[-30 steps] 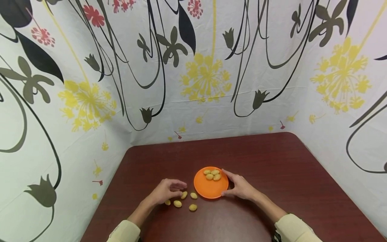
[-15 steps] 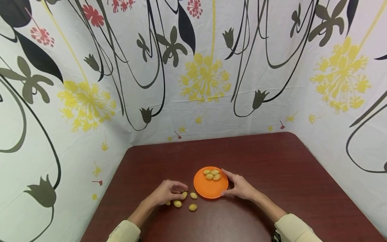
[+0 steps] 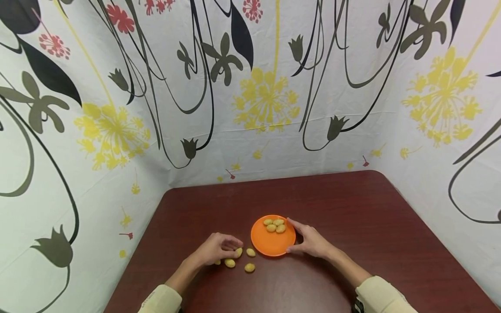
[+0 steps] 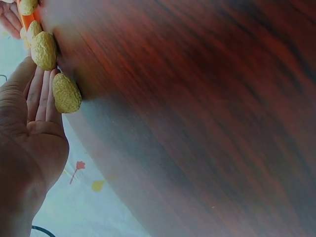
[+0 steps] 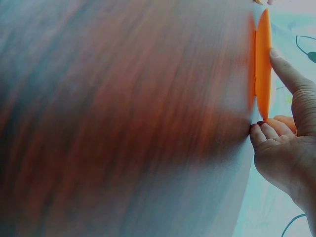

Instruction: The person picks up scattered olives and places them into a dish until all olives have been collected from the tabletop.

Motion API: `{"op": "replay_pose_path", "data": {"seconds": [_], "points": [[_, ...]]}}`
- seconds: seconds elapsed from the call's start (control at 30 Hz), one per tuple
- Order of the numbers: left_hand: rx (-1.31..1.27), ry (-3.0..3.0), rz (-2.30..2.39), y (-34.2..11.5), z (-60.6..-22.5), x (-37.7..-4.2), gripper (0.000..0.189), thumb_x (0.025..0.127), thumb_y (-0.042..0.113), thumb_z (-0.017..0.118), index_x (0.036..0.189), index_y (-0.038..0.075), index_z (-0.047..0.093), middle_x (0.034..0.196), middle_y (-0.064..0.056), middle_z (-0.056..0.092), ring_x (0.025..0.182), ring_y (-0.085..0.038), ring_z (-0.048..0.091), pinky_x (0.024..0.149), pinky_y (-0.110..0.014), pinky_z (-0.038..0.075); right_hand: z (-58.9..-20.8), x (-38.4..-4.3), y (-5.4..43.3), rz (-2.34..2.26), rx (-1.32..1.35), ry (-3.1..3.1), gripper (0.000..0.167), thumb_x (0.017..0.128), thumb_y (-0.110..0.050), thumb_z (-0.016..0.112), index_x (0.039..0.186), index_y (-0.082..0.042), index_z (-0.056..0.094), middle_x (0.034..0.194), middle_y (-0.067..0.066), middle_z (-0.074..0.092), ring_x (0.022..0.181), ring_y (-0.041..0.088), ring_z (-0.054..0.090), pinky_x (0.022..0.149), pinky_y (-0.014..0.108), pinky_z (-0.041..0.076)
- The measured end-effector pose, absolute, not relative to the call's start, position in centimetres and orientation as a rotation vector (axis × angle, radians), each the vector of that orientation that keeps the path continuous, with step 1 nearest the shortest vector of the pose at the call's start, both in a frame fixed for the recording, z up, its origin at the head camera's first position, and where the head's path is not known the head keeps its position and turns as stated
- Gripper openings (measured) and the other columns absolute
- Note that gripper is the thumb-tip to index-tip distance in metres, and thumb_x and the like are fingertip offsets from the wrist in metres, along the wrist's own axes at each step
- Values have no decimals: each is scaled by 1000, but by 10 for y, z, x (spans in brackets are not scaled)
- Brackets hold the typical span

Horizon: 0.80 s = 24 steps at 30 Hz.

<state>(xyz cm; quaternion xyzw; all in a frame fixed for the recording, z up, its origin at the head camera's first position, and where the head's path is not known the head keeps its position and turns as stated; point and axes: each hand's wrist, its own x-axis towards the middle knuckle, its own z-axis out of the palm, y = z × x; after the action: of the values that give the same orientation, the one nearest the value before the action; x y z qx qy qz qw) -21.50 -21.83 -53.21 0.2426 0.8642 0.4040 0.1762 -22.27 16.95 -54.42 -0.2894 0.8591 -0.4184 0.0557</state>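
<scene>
My left hand [image 3: 216, 249] is at the left of the group, thumb and fingers about a small wrinkled yellow oval piece [image 3: 238, 252], which it seems to pinch on the table. Similar loose pieces lie close by: one [image 3: 229, 263] just below the hand, one [image 3: 249, 268] nearer me, and one [image 3: 251, 252] beside the plate. In the left wrist view, a wrinkled piece [image 4: 66, 94] lies in front of the fingers. My right hand [image 3: 312, 242] holds the right rim of the orange plate [image 3: 270, 248], thumb and fingers spread along its edge. Several yellow pieces [image 3: 271, 228] sit towards the plate's back.
The dark red-brown wooden table [image 3: 332, 204] has rounded far corners. A white cloth [image 3: 274, 156] printed with flowers hangs behind it and along both sides.
My left hand has shifted slightly right and closed its thumb in on the yellow piece. My right hand and the plate stay where they were.
</scene>
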Motion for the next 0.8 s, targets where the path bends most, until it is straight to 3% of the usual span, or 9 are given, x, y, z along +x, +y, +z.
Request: {"op": "replay_pose_path", "data": {"seconds": [0.8], "points": [[677,2382,1253,-218,-532,-215,22,96,6,80,118,11,79,114,-3,78,101,-15,76,86,-30,62,-547,-224,170,-1298,-885,2583,102,88,-30,90,160,12,32,161,30,41,149,46,40,115,61,37]]}}
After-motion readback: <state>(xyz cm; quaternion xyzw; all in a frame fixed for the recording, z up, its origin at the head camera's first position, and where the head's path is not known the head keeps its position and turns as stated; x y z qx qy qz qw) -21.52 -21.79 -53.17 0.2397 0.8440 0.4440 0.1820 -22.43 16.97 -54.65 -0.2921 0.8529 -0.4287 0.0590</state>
